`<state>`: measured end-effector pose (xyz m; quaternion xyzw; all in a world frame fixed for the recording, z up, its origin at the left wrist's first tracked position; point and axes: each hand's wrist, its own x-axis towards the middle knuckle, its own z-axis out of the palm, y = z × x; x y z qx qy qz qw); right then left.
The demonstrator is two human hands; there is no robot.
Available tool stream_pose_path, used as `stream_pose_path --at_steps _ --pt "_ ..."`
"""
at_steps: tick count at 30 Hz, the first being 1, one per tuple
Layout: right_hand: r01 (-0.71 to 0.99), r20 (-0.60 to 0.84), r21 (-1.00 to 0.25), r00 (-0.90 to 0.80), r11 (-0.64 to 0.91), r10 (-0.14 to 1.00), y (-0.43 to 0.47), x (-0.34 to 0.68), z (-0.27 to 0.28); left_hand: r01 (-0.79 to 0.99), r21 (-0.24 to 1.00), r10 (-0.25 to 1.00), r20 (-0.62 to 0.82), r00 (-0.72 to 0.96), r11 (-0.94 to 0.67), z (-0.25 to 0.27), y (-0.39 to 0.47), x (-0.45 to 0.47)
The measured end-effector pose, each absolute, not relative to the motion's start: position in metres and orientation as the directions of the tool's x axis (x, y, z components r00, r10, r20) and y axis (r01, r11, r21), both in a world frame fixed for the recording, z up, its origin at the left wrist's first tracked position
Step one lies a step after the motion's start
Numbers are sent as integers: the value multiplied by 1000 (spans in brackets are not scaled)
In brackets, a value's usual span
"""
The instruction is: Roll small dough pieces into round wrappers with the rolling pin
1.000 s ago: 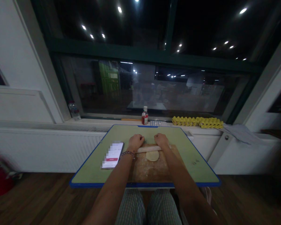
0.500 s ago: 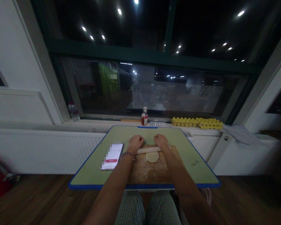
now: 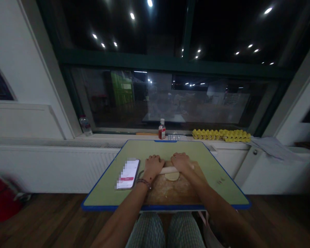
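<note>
A pale rolling pin [image 3: 168, 170] lies crosswise on a wooden board [image 3: 170, 194], over the far part of a round, flat piece of dough [image 3: 172, 176]. Gripping its left part is my left hand [image 3: 154, 166], palm down, with a beaded bracelet at the wrist. My right hand [image 3: 181, 162] rests over the pin's right part, fingers curled forward. Both hands hide the pin's ends. White flour marks show on the board in front of the dough.
A phone [image 3: 128, 175] with a lit screen lies left of the board on the green folding table [image 3: 105, 193]. On the sill behind stand a red-labelled bottle [image 3: 162, 129], a yellow egg tray [image 3: 220, 135] and a clear bottle [image 3: 85, 126].
Both hands have rolled the pin nearer to me, so it now covers more of the dough. The view has shifted slightly, moving the whole scene a little to the right.
</note>
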<state>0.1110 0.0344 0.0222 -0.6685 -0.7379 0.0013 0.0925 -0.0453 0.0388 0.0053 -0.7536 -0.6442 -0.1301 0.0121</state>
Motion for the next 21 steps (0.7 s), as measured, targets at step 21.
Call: stream_pose_path --at_steps 21 --pt "950 312 -262 -86 173 946 57 125 10 946 134 838 513 189 -295 9 35 -30"
